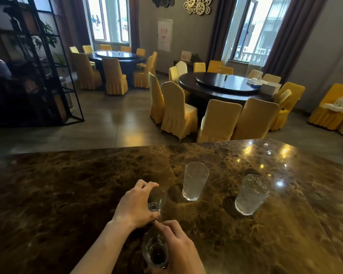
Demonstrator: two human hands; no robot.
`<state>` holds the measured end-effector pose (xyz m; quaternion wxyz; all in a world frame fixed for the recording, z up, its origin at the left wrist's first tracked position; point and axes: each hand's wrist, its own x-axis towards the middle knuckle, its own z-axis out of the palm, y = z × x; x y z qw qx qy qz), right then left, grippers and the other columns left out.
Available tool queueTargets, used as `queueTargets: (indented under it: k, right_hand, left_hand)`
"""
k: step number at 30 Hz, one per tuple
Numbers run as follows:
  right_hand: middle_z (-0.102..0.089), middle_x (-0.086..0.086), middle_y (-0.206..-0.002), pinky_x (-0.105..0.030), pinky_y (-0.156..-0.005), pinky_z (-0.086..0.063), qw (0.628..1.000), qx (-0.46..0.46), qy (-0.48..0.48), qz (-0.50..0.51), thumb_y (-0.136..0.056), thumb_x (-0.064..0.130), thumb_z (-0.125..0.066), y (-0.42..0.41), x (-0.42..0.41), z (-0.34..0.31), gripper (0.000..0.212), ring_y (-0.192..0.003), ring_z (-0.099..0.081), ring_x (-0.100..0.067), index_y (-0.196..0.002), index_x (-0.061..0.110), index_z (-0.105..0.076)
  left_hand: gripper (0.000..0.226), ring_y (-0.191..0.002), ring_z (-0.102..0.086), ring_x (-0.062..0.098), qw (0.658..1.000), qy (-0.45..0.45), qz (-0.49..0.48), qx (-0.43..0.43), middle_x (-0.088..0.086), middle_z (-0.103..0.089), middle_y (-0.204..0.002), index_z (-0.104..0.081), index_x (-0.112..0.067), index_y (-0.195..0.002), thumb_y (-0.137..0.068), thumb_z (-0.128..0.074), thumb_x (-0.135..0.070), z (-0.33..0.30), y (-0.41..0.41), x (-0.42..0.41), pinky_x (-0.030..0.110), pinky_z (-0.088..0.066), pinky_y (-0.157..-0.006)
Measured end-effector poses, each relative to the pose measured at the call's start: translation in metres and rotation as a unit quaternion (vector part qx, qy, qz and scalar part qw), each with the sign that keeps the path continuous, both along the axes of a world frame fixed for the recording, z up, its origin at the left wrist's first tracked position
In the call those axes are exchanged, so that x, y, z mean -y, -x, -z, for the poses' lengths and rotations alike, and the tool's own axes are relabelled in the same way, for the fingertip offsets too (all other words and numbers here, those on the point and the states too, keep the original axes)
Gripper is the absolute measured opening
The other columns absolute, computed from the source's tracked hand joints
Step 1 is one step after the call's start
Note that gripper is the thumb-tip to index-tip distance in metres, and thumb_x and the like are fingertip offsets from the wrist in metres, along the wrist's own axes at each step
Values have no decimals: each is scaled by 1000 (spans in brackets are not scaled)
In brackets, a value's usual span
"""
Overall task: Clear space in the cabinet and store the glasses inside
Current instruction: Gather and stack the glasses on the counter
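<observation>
On the brown marble counter (67, 194) my left hand (136, 206) grips a small clear glass (156, 199), tilted with its base towards me. My right hand (178, 246) holds a second clear glass (155, 250) close to the camera, also tipped so its base faces me. Two tall textured tumblers stand upright on the counter: one (195, 180) just right of my left hand, the other (251, 194) further right. No cabinet is in view.
The counter's far edge (166, 145) runs across the middle of the view. Beyond it are round dark dining tables (222, 84) ringed by yellow-covered chairs (176, 109), and a black metal shelf unit (34, 62) at the left.
</observation>
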<state>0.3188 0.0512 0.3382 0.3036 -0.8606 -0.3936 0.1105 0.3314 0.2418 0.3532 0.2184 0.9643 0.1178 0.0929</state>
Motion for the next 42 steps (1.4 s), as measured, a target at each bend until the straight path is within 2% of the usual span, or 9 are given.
queueTargets:
  k: [10, 13, 17, 20, 22, 27, 31, 36, 42]
  right_hand:
    - [-30, 19, -149, -20, -113, -32, 1000, -24, 8, -3, -79, 56, -74, 4, -8, 13, 89, -136, -35, -2, -153, 41, -26]
    - [-28, 21, -149, -15, -110, -29, 999, -34, 2, 2, -81, 58, -70, 4, -8, 16, 87, -135, -34, 0, -153, 44, -22]
    - [-28, 20, -149, 0, -99, -18, 999, -24, -13, 31, -97, 37, -57, 5, -7, 19, 71, -132, -34, 5, -153, 47, -15]
    - [-29, 28, -147, -5, -106, -21, 999, -14, -24, 30, -88, 68, -51, -2, 13, 12, 69, -131, -30, 12, -148, 56, -17]
    - [-37, 33, -136, -8, -105, -32, 998, -4, -36, 46, -70, 92, -43, -17, 43, -5, 80, -123, -38, 16, -141, 57, -34]
    - [-57, 21, -113, -21, -85, -52, 952, 166, -119, 226, -69, 40, -87, -79, 129, -39, 58, -101, -58, 3, -121, 37, -60]
    - [-51, 7, -129, -33, -94, -46, 927, 193, -78, 312, -69, 49, -84, -133, 176, -60, 73, -120, -51, -17, -132, 31, -53]
    - [-18, 2, -163, -45, -119, -30, 960, 87, 27, 264, -67, 65, -79, -183, 190, -66, 112, -150, -17, -22, -156, 39, -16]
    - [-43, 1, -148, -30, -106, -43, 970, 18, 36, 241, -69, 52, -85, -204, 183, -56, 112, -133, -45, -18, -157, 20, -24]
  left_hand:
    - [84, -117, -56, 13, 1000, -4, 8, -3, -13, -46, -134, -42, -40, -142, -70, -84, -49, 3, -5, 2, 30, -53, -94]
    - [85, -117, -56, 13, 1000, -3, 5, -8, -13, -46, -134, -42, -41, -141, -68, -84, -51, 2, -5, 2, 31, -53, -95]
    - [86, -117, -55, 13, 1000, -7, 6, -21, -13, -44, -135, -39, -43, -141, -69, -83, -54, 1, -5, 2, 30, -53, -95]
    - [90, -119, -54, 12, 999, -11, 8, -36, -14, -42, -140, -32, -45, -144, -68, -75, -68, -4, -3, 2, 31, -51, -96]
    - [92, -123, -51, 12, 1000, -9, 1, -19, -15, -41, -142, -28, -45, -146, -69, -69, -75, -13, -5, 3, 33, -48, -100]
    - [90, -131, -42, 9, 996, 2, 26, 83, -17, -42, -142, -29, -46, -144, -68, -68, -75, -48, -31, 30, 40, -42, -108]
    - [99, -139, -34, 12, 995, -8, 85, 60, -14, -33, -151, -23, -46, -149, -67, -72, -72, -65, -74, 67, 40, -36, -113]
    - [108, -146, -25, 20, 992, -52, 104, -51, -7, -21, -160, -14, -45, -153, -68, -77, -65, -62, -116, 85, 45, -31, -117]
    - [92, -119, -51, 18, 995, -30, 65, -74, -10, -42, -141, -27, -44, -147, -73, -80, -54, -47, -125, 83, 36, -47, -99]
